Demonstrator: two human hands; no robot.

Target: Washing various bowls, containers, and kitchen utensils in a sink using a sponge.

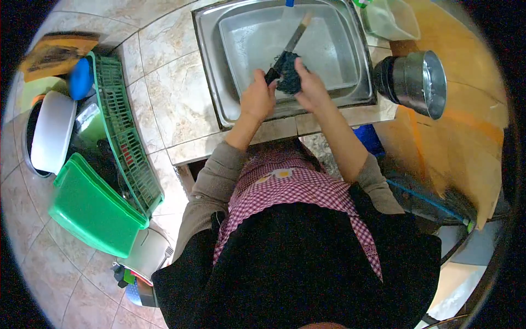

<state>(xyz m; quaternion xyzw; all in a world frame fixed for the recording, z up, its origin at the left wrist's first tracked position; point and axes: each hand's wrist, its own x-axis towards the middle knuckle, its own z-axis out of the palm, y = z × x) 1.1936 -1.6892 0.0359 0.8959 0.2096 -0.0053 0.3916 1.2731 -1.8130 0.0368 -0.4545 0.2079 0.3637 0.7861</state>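
Note:
Over a metal sink (224, 107), my left hand (257, 96) is closed on the black handle of a knife (294, 39), its blade pointing up and right. My right hand (313, 91) grips a dark scouring pad (290, 74), which lies against the knife near the handle. Below both hands, a clear plastic basin (242, 47) sits in the sink with water in it. A blue spout tip (289, 3) shows at the top edge above the basin.
A green dish rack (119, 111) with dishes stands at left, a green plastic tub (98, 207) against it. Right of the sink are a metal pot (433, 84) on its side and a clear container (390, 20). The tiled counter (172, 86) borders the sink.

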